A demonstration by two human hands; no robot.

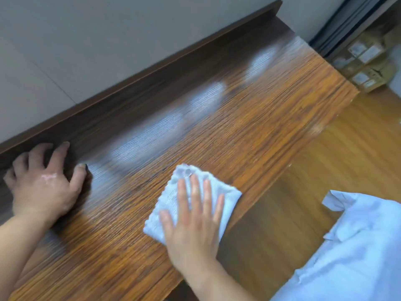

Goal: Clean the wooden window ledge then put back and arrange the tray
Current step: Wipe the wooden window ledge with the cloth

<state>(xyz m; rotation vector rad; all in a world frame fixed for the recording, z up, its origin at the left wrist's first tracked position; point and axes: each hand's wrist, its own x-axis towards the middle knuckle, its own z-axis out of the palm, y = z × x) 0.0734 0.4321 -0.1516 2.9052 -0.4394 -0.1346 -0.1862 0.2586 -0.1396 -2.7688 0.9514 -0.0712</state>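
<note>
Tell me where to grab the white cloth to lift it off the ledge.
Pinch the far corner of the cloth, likely from above: it lies flat on the ledge, and the right hand covers its middle, leaving that corner bare.

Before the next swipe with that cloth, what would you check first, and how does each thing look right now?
1. Cloth flat on the ledge: ok.
2. Right hand pressing flat on the cloth: ok.
3. Left hand resting on the ledge, apart from the cloth: ok.
4. Ledge fully clean: cannot tell; pale patches show near the wall.
5. Tray in sight for putting back: not ok, none in view.
</note>
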